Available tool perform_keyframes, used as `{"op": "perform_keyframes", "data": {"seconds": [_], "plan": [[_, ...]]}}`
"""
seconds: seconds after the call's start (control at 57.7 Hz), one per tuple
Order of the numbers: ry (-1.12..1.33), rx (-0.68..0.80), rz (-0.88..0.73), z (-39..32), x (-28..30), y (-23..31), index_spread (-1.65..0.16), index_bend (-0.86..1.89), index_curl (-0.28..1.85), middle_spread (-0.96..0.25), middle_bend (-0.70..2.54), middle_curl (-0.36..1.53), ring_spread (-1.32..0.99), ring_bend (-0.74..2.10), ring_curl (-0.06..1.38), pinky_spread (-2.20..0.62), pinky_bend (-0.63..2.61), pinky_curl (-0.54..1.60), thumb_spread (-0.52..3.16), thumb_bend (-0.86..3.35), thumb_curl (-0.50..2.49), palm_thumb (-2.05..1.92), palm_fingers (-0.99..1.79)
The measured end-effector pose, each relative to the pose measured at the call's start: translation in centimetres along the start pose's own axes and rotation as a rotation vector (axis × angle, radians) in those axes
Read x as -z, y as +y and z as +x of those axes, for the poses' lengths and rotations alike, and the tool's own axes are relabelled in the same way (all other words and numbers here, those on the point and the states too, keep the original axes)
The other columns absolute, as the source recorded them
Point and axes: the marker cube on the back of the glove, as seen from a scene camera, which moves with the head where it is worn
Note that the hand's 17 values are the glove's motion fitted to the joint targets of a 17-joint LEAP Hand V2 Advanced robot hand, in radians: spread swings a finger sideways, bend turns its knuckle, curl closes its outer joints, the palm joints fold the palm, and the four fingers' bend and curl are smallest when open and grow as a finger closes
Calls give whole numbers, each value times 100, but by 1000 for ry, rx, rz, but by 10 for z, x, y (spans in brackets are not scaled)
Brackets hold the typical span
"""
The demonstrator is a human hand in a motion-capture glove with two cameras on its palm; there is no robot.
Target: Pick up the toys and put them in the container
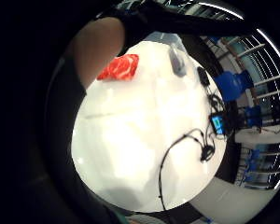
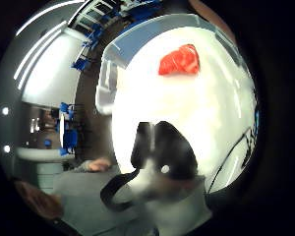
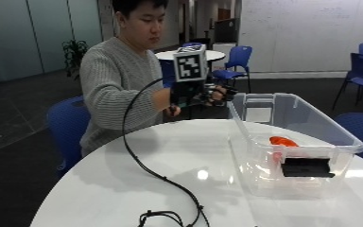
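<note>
Reading the round table point(image 3: 137, 170) as a clock with six o'clock nearest the outside camera, the person sits at about eleven. The clear container point(image 3: 342, 135) runs along the three o'clock side, its long axis pointing from one towards four. I take that placement as deliberate: it sits on the working hand's side, so a drop needs only a short swing across.

The gloved right hand point(image 3: 200, 97) hangs in the air above the table's twelve o'clock edge, just beside the container's far end and apart from its rim. It is lifted well off the tabletop, high enough, I judge, to pass over the wall. From my screens I cannot tell whether the hand is open or closed, or whether it carries anything; the glove's gear hides it.

One red toy point(image 3: 283, 141) lies on the container's floor, towards the near end, above the black latch point(image 3: 307, 167). Both palm views look down on a red toy point(image 1: 120, 68) against white, but neither lets me say whether it sits inside the walls or beside them. I see no other toy on the table, so I judge the job near its end.
</note>
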Motion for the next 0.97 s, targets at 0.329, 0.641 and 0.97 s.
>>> {"op": "perform_keyframes", "data": {"seconds": [0.329, 0.641, 0.97], "plan": [[123, 59, 56, -13, -37, 150, -38, 17, 34, -16, 16, 33, -13, 22, 40, 6, 64, 32, 141, -1, 36, 0, -7], [68, 118, 108, -52, -116, 313, -39, 20, 36, -17, 17, 31, -13, 21, 40, 6, 59, 32, 143, -1, 33, 1, -2], [54, 81, 43, -32, -137, 327, -40, 20, 39, -18, 17, 31, -13, 21, 40, 6, 58, 33, 147, -1, 32, 3, -1]]}}
